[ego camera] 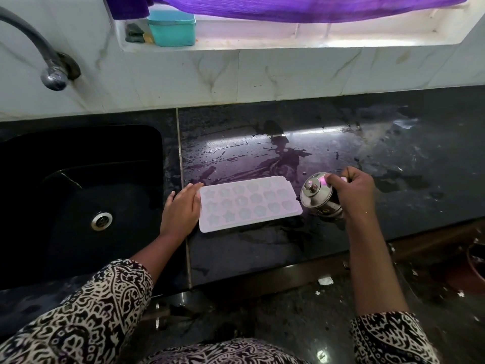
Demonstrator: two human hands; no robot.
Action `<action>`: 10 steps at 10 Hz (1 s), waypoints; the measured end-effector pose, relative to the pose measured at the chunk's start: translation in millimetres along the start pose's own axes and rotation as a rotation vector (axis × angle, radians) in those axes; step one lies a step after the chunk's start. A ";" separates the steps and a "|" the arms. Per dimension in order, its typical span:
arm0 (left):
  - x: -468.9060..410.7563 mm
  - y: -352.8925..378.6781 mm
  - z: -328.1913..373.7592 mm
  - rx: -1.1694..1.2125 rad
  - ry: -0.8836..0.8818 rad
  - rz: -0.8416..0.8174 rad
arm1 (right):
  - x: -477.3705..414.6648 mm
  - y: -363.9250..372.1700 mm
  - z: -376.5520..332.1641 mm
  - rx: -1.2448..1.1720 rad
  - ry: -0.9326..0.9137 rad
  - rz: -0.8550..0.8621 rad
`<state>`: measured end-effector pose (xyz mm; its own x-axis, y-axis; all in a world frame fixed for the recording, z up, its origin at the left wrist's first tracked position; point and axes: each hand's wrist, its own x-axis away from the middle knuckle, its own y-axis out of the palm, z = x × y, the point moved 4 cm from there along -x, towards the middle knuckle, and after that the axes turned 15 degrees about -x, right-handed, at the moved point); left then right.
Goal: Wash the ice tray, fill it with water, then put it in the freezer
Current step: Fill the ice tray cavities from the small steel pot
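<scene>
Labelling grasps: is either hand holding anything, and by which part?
Right hand grips the steel jug at its upper side. Left hand lies flat against the ice tray, holding nothing.

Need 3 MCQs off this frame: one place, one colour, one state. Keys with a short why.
1. The ice tray lies: A on the counter, right of the sink; B on the floor; C under the tap.
2. The box on the window ledge is: A red; B teal; C yellow.
3. The right hand: A lies flat, empty; B turns the tap; C grips the steel jug.
Key: 1 A, tray flat on the dark counter; 2 B, teal lid and sides; 3 C, fingers curled round the jug's top.
</scene>
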<state>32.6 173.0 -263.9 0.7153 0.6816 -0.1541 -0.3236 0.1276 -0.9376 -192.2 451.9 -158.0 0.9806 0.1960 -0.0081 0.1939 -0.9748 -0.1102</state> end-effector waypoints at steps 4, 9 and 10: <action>0.6 0.2 -0.7 -0.007 0.000 -0.002 | 2.4 -2.2 -5.2 -0.005 -0.009 -0.006; 0.4 -0.1 -0.7 0.004 -0.001 -0.003 | 8.1 0.3 -13.1 -0.010 -0.039 -0.005; 0.4 0.0 -0.7 0.003 -0.004 -0.005 | 8.9 1.3 -15.2 -0.019 -0.046 -0.006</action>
<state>33.3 172.7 -264.2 0.7146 0.6836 -0.1486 -0.3218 0.1326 -0.9375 -182.8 450.7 -143.2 0.9772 0.2057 -0.0533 0.2004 -0.9755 -0.0910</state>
